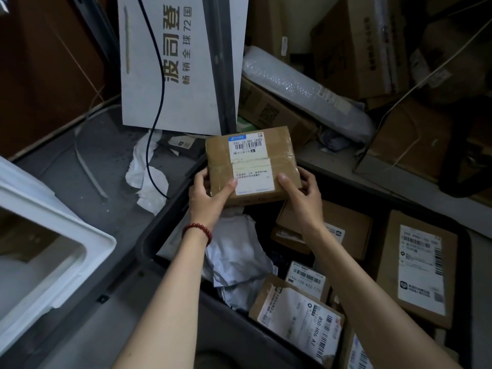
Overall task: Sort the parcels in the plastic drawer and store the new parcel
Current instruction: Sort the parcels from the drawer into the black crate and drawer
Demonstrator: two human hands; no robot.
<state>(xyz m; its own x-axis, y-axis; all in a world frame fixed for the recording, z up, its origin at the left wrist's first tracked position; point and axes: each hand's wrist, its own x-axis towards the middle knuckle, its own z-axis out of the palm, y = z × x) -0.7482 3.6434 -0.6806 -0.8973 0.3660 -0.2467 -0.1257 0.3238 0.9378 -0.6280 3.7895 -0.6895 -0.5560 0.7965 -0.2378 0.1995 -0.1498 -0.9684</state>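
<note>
Parcels (415, 265) crowd the drawer (149, 243) beneath the held box (250, 166).

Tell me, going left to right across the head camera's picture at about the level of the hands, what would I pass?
white foam box → left hand → brown parcel gripped by both hands → right hand → big labelled carton
</note>
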